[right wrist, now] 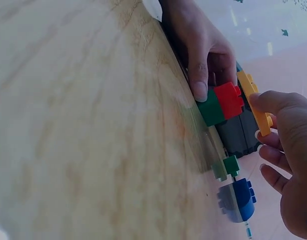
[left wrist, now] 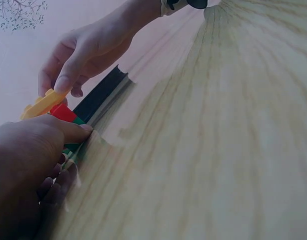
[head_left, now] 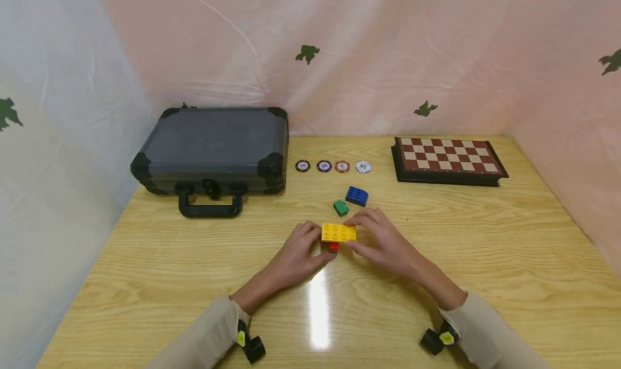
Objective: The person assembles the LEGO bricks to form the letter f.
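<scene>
My right hand (head_left: 383, 242) pinches a flat yellow building brick (head_left: 338, 232) with two rows of studs, thumb at the near edge and fingers at the far edge. Under it stands a red brick (right wrist: 228, 100) stacked on a green brick (right wrist: 210, 108). My left hand (head_left: 298, 253) holds this stack low down, its thumb against the green brick beside the tabletop. In the right wrist view the yellow brick is tilted over the red brick's studs. A smaller green brick (head_left: 341, 207) and a blue brick with a rounded end (head_left: 357, 195) lie just beyond the hands.
A grey case (head_left: 213, 143) with black corners and a handle stands at the back left. Several poker chips (head_left: 324, 166) lie in a row beside it. A checkered board box (head_left: 448, 159) sits at the back right, before a pink cloth backdrop (head_left: 359, 62).
</scene>
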`<action>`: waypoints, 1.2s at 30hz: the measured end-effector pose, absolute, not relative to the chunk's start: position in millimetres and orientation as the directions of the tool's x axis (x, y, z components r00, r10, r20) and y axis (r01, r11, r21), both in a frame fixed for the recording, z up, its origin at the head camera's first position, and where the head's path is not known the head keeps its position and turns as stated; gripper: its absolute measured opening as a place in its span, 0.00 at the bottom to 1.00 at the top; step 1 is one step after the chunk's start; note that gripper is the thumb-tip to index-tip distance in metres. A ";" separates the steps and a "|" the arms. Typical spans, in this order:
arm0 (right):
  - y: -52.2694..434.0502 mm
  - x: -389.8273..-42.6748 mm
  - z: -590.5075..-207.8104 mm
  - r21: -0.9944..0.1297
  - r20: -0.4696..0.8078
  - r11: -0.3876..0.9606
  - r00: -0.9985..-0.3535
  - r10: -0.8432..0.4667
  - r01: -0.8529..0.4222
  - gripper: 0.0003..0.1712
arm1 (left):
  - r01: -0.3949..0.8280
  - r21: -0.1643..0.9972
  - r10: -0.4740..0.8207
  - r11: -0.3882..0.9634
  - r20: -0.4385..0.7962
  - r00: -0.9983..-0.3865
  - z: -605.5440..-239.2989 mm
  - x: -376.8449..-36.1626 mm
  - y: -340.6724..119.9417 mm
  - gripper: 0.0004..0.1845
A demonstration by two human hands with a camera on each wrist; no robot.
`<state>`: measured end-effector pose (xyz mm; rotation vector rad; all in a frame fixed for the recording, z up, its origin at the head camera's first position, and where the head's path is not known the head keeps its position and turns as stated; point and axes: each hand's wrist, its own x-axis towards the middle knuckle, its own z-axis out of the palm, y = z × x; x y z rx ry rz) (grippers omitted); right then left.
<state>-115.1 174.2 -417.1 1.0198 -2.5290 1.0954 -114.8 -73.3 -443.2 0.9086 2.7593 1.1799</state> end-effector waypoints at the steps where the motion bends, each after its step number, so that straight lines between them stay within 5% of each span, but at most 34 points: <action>1: 174.5 -115.0 -417.6 -0.562 0.432 0.484 -0.737 -0.520 -0.671 0.22 | 0.510 0.664 0.513 0.548 0.214 -0.831 -443.4 -114.9 -73.3 0.21; 13: 176.4 -113.6 -420.1 -0.524 0.441 0.471 -0.700 -0.562 -0.709 0.22 | 0.514 0.663 0.512 0.545 0.223 -0.830 -444.1 -115.3 -72.9 0.21; 36: 177.7 -111.6 -417.1 -0.541 0.340 0.525 -0.742 -0.578 -0.657 0.19 | 0.518 0.660 0.514 0.544 0.227 -0.827 -444.8 -115.5 -72.5 0.20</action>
